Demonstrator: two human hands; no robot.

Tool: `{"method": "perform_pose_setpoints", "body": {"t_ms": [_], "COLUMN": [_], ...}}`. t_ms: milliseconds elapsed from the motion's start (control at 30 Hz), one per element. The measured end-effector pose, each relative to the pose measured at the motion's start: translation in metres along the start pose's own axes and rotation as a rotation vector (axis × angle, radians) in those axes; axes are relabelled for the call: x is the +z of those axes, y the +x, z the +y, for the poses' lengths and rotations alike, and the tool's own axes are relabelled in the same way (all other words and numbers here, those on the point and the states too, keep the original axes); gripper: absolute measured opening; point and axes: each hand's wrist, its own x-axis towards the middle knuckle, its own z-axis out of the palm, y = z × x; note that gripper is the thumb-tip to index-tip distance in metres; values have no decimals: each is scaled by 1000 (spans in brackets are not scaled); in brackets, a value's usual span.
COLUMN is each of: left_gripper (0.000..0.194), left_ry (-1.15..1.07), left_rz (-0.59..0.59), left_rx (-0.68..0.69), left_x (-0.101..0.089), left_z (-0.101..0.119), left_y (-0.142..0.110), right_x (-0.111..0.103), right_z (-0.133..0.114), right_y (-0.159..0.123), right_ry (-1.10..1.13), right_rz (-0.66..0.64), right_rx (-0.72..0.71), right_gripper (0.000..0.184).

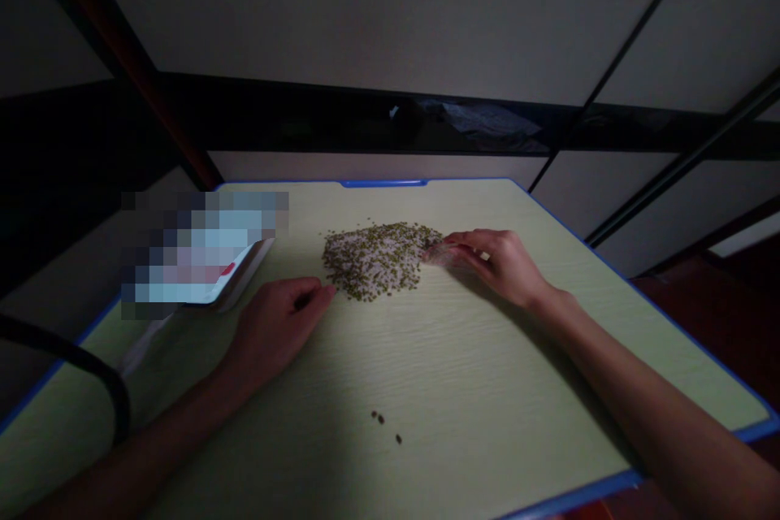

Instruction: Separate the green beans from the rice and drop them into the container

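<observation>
A heap of green and pale grains (378,260) lies mid-counter (475,390), probably so both hands reach it. The left hand (277,321) curls, thumb towards fingers, beside its near-left edge; the right hand (503,264) meets its right edge (blurred, so I cannot tell what either pinches). Three dark beans (381,419) lie apart, perhaps strays. No writing is legible.

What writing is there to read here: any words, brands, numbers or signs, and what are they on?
No text can be read.
Screen at left: pixelated, so any words are unreadable.
Table and pile: no lettering visible.
</observation>
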Motion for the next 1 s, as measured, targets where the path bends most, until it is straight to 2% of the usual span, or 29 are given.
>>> {"method": "perform_pose_setpoints", "body": {"t_ms": [167, 333, 533, 1000], "left_gripper": [37, 37, 37, 37], "left_ry": [0, -10, -4, 2], "left_rz": [6, 6, 8, 2], "left_rx": [10, 8, 4, 5], "left_x": [1, 1, 1, 0], "left_z": [0, 1, 1, 2], "left_y": [0, -1, -1, 0], "right_x": [-2, -2, 0, -2], "right_z": [-5, -7, -6, -3], "right_y": [0, 0, 1, 0], "right_ry": [4, -1, -7, 6], "right_rz": [39, -25, -9, -38], "right_rx": [31, 73, 114, 13], "right_gripper": [27, 28, 29, 30]}}
